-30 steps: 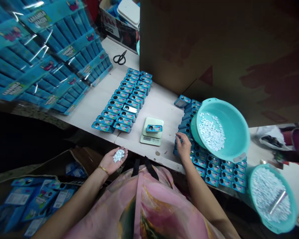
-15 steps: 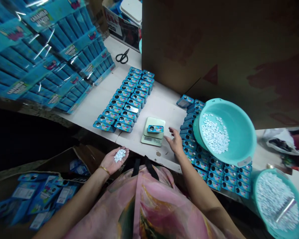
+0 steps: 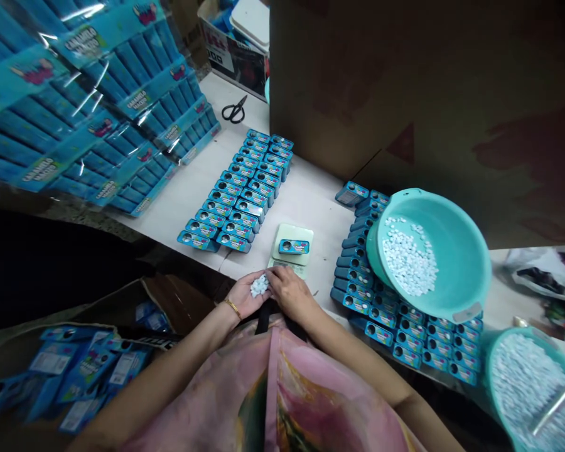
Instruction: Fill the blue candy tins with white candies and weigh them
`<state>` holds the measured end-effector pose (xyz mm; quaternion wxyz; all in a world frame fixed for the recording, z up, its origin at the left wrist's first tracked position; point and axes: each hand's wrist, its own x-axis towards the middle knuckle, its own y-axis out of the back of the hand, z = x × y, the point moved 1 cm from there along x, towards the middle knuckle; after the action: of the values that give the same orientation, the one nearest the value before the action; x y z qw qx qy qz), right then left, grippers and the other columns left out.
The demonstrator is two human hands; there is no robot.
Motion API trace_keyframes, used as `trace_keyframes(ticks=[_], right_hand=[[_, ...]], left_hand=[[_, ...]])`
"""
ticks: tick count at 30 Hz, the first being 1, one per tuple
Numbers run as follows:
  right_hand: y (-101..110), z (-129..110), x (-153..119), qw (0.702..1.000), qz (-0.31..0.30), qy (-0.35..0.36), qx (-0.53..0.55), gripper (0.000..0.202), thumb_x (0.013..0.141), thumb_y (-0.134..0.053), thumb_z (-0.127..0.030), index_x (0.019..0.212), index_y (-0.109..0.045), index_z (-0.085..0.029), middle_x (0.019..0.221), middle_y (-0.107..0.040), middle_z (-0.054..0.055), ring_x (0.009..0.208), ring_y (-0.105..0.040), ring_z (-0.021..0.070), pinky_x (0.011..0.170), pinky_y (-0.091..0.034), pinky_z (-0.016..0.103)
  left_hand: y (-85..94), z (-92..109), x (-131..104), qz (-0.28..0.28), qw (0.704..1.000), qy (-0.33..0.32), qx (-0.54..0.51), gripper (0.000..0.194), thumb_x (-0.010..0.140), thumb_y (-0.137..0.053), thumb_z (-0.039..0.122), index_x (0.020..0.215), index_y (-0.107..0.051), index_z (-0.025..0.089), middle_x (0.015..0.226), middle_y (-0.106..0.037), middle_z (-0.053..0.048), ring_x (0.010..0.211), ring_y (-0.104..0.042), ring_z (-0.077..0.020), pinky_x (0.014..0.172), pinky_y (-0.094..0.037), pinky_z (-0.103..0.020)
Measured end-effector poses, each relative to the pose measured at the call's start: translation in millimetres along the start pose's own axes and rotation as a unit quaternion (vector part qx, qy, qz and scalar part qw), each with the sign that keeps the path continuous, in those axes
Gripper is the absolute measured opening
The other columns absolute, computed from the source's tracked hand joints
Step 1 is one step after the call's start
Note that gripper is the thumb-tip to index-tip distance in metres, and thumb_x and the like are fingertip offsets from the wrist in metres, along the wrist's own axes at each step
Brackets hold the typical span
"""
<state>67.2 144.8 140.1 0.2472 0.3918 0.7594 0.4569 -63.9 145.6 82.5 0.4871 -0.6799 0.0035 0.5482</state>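
Observation:
A small pile of white candies (image 3: 260,286) rests in the cupped palm of my left hand (image 3: 242,296), held low at the table's front edge. My right hand (image 3: 292,292) has come against it, with its bent fingertips touching the right side of the pile; whatever they pinch is hidden. Just beyond both hands is a pale kitchen scale (image 3: 295,231), its front partly covered by the right hand. On its platform lies a small blue candy box (image 3: 294,247) with a dark round hole.
Two rows of blue boxes (image 3: 230,188) stand left of the scale, and more boxes (image 3: 353,276) to the right. A turquoise basin (image 3: 461,251) with candies sits over these. Another tub (image 3: 532,370) contains candies and a metal scoop (image 3: 552,411). Scissors (image 3: 234,112) lie behind; wrapped displays (image 3: 98,113) stand left.
My right hand has moved left from beside the scale to the candies, and its fingers have closed in. My left hand has shifted right, towards the scale, still cupping the candies.

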Motion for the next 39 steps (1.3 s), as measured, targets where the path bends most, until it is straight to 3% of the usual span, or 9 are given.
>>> trace_keyframes(ticks=[6, 13, 21, 27, 33, 39], right_hand=[[-7, 17, 4, 0.998, -0.046, 0.016, -0.044, 0.023, 0.082, -0.042, -0.014, 0.104, -0.048, -0.015, 0.096, -0.052, 0.008, 0.087, -0.045, 0.0185, 0.073, -0.045, 0.029], [0, 22, 11, 0.998, -0.043, -0.046, -0.025, 0.021, 0.081, -0.045, -0.019, 0.101, -0.048, -0.018, 0.090, -0.049, 0.007, 0.082, -0.047, 0.0177, 0.068, -0.044, 0.028], [7, 40, 19, 0.995, 0.049, -0.067, 0.064, 0.014, 0.076, -0.046, -0.017, 0.089, -0.051, -0.017, 0.087, -0.047, 0.005, 0.079, -0.047, 0.0156, 0.069, -0.042, 0.026], [15, 62, 35, 0.980, 0.116, -0.103, 0.121, 0.014, 0.074, -0.048, -0.017, 0.087, -0.053, -0.018, 0.084, -0.048, 0.003, 0.071, -0.049, 0.0121, 0.066, -0.041, 0.023], [15, 72, 39, 0.980, 0.128, -0.093, 0.120, 0.013, 0.078, -0.047, -0.018, 0.085, -0.057, -0.020, 0.084, -0.052, 0.003, 0.079, -0.052, 0.0134, 0.071, -0.042, 0.024], [37, 88, 10, 0.943, 0.247, -0.140, 0.172, 0.013, 0.080, -0.045, -0.020, 0.082, -0.058, -0.019, 0.081, -0.056, 0.003, 0.078, -0.053, 0.0136, 0.070, -0.044, 0.026]], left_hand=[[-8.2, -4, 5, -0.003, 1.000, 0.008, 0.010, 0.018, 0.078, -0.044, 0.011, 0.083, -0.060, 0.008, 0.071, -0.065, -0.008, 0.067, -0.062, -0.0149, 0.064, -0.051, -0.027], [-18.4, 2, 10, 0.008, 1.000, -0.003, 0.020, 0.015, 0.076, -0.046, 0.009, 0.076, -0.061, 0.008, 0.070, -0.066, -0.008, 0.066, -0.062, -0.0150, 0.063, -0.051, -0.027], [-35.4, 11, 13, -0.025, 0.999, -0.030, 0.024, 0.017, 0.074, -0.047, 0.007, 0.084, -0.062, 0.005, 0.080, -0.066, -0.011, 0.076, -0.061, -0.0158, 0.070, -0.050, -0.025], [-41.0, 25, 16, -0.036, 0.997, -0.072, 0.013, 0.019, 0.074, -0.047, 0.008, 0.086, -0.060, 0.004, 0.093, -0.063, -0.017, 0.094, -0.057, -0.0232, 0.081, -0.048, -0.033], [-21.6, 34, 3, -0.007, 0.996, -0.083, 0.012, 0.020, 0.074, -0.049, 0.010, 0.091, -0.059, 0.005, 0.098, -0.062, -0.018, 0.099, -0.055, -0.0255, 0.081, -0.049, -0.033], [23.4, 39, -23, 0.048, 0.993, -0.105, -0.019, 0.022, 0.075, -0.045, 0.007, 0.094, -0.057, 0.005, 0.097, -0.062, -0.018, 0.099, -0.055, -0.0258, 0.079, -0.050, -0.034]])
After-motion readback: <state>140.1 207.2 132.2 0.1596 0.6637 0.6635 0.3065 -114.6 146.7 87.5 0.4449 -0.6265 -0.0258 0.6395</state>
